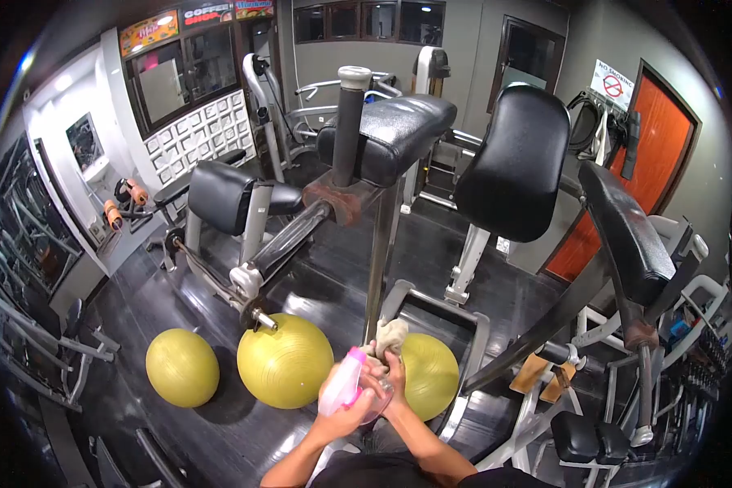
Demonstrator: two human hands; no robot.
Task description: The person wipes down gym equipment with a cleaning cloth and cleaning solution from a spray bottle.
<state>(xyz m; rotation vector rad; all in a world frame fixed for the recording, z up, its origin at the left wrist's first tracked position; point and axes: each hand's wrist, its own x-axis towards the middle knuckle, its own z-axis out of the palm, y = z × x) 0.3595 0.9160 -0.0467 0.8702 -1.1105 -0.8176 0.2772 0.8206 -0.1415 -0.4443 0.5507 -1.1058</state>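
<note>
Low in the middle of the head view, my left hand (348, 416) is wrapped round a pink and clear spray bottle (343, 382). Close against it on the right, my right hand (395, 381) grips a light beige cloth (391, 336), which bunches up above the fingers. The two hands are together, so some fingers overlap and are hidden. Behind them stands an upright metal post (380, 268) of a machine with a black padded armrest (407, 130).
Yellow exercise balls (285, 362) lie on the dark floor (220, 439), one just behind my right hand. A black backrest (522, 163) stands beyond. A second armrest (626, 228) juts in at the right, near an orange door (659, 154).
</note>
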